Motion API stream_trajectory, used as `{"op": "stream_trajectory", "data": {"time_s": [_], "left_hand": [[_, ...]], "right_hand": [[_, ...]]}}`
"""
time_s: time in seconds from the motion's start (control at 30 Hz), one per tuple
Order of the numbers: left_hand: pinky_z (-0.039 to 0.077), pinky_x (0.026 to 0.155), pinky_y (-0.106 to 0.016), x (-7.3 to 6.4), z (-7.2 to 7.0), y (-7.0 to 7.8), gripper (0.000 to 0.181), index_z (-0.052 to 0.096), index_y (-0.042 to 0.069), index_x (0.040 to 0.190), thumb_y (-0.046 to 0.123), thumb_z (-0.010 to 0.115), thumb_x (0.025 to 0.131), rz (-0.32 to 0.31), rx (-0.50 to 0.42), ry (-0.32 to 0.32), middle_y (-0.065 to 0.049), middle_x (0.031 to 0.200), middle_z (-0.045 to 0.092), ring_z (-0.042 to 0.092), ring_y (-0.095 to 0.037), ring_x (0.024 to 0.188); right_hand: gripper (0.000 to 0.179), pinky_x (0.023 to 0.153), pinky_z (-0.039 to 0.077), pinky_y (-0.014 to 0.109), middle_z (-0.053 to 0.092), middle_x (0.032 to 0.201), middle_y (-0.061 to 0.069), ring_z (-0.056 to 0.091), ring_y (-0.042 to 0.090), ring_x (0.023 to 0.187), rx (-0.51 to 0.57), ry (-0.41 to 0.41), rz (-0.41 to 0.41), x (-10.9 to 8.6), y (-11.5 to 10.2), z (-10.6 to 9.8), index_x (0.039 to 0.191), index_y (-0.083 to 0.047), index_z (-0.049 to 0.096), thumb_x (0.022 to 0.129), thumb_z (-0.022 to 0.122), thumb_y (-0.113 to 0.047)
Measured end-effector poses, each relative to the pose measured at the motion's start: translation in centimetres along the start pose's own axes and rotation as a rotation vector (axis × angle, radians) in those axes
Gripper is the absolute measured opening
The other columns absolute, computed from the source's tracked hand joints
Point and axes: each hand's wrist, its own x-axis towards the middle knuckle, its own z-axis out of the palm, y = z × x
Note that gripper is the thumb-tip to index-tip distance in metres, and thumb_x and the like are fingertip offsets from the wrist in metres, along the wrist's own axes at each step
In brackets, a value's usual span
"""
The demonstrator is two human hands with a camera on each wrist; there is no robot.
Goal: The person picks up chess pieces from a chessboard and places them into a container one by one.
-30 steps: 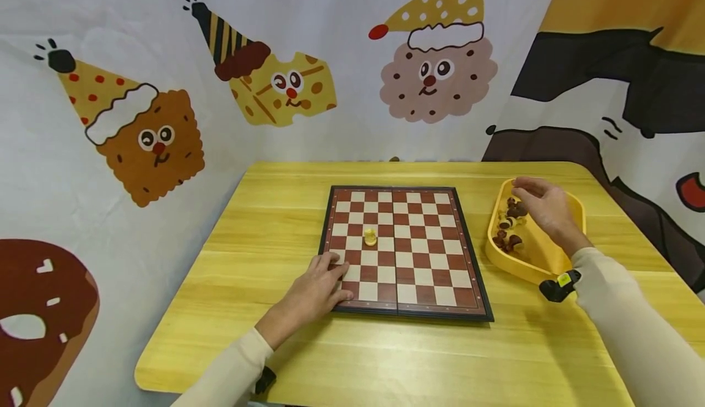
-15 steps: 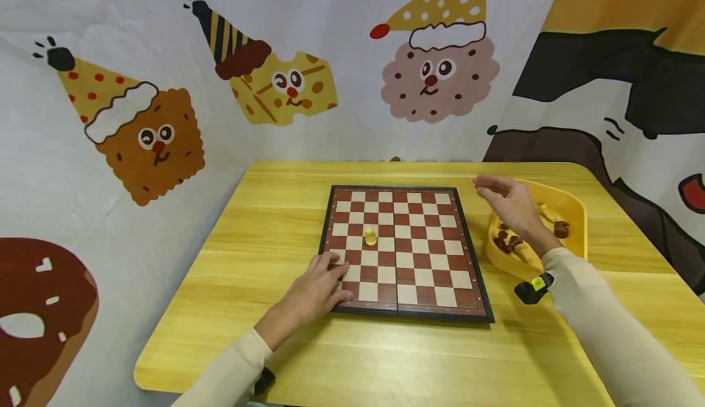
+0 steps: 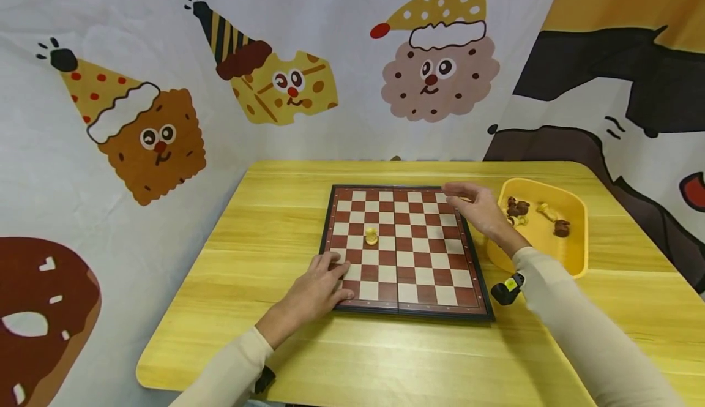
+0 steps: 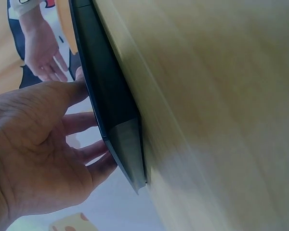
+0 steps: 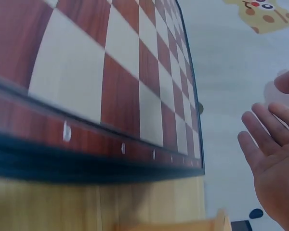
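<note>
A red-and-cream chessboard with a dark rim lies on the table. One pale yellow chess piece stands upright on its left half. My left hand rests on the board's near left part; in the left wrist view its fingers lie over the dark edge. Over the far right corner of the board hovers my right hand. The right wrist view shows its fingers extended, apart from the board, and nothing is seen between fingers and thumb.
Right of the board stands a yellow plastic box holding several brown and pale chess pieces. My right forearm passes in front of its near left side. A cartoon-printed cloth hangs behind the wooden table.
My right hand has travelled left from over the yellow box to above the board's far right corner, uncovering pieces in the box. The left hand and the pale piece have stayed in place.
</note>
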Motion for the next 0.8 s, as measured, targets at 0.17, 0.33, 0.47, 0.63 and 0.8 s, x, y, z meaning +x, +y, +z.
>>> {"op": "stream_trajectory", "data": {"time_s": [0.17,0.33,0.47,0.63,0.8], "left_hand": [[0.054,0.095,-0.048,0.1,0.1,-0.1,0.060,0.058,0.001,0.142,0.039,0.069,0.096,0.008,0.007,0.002,-0.021,0.146,0.044,0.042,-0.038,0.130],[0.054,0.094,-0.048,0.0,0.2,-0.1,0.060,0.059,0.000,0.141,0.038,0.070,0.097,0.007,0.009,0.004,-0.021,0.145,0.044,0.042,-0.039,0.130],[0.054,0.094,-0.048,0.0,0.2,-0.2,0.061,0.058,0.000,0.142,0.039,0.069,0.097,-0.002,0.010,-0.001,-0.021,0.146,0.044,0.043,-0.039,0.130],[0.054,0.095,-0.049,-0.1,0.2,-0.2,0.061,0.057,0.000,0.143,0.039,0.068,0.097,0.008,-0.002,0.002,-0.022,0.146,0.044,0.042,-0.039,0.132],[0.055,0.094,-0.048,0.1,0.2,-0.2,0.061,0.057,0.001,0.143,0.040,0.068,0.097,0.016,0.009,0.007,-0.022,0.146,0.043,0.041,-0.039,0.132]], "right_hand": [[0.039,0.092,0.051,0.025,0.061,0.135,0.021,0.059,0.016,0.115,0.110,-0.016,-0.043,0.3,-0.2,1.1,0.136,0.002,0.062,0.105,0.060,-0.021],[0.037,0.091,0.054,0.027,0.063,0.130,0.025,0.065,0.019,0.111,0.238,-0.069,-0.076,0.9,-0.3,2.8,0.131,0.007,0.063,0.102,0.066,-0.015],[0.033,0.087,0.056,0.026,0.065,0.128,0.024,0.063,0.035,0.116,0.237,-0.137,-0.101,1.3,-0.4,4.5,0.128,0.007,0.066,0.098,0.069,-0.008],[0.035,0.093,0.055,0.039,0.066,0.128,0.019,0.061,0.035,0.118,0.184,-0.230,-0.068,1.7,-0.8,6.1,0.129,0.001,0.068,0.096,0.072,-0.010],[0.038,0.099,0.050,0.052,0.068,0.127,0.013,0.062,0.030,0.118,0.147,-0.293,-0.043,2.1,-1.5,7.5,0.129,-0.003,0.069,0.095,0.075,-0.019]]}}
